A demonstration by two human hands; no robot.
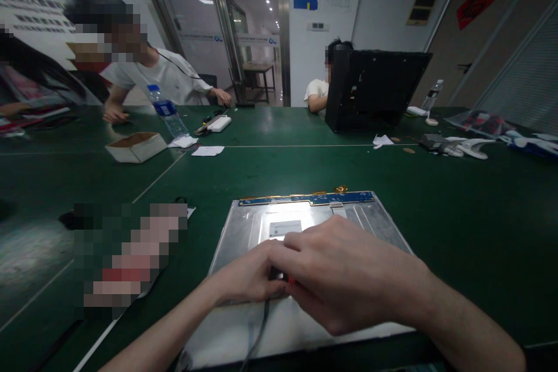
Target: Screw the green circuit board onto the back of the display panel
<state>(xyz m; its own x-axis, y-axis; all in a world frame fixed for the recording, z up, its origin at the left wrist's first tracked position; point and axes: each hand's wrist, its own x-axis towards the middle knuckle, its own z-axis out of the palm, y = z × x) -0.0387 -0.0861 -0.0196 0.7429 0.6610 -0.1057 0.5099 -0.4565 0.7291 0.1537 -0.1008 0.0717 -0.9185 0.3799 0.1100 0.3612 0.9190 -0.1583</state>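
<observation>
Left hand (248, 272), right hand (349, 270), both curled nearly closed over a metal panel (253, 229), what they held I couldn't tell

A bottle (165, 108) stands — an open box (137, 152) nearby.

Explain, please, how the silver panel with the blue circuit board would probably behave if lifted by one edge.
The silver panel would probably feel stiff, as its back looks like ridged sheet metal. The blue circuit board along its far edge looks thin and exposed, so may be fragile. The shiny back could feel slippery.
</observation>
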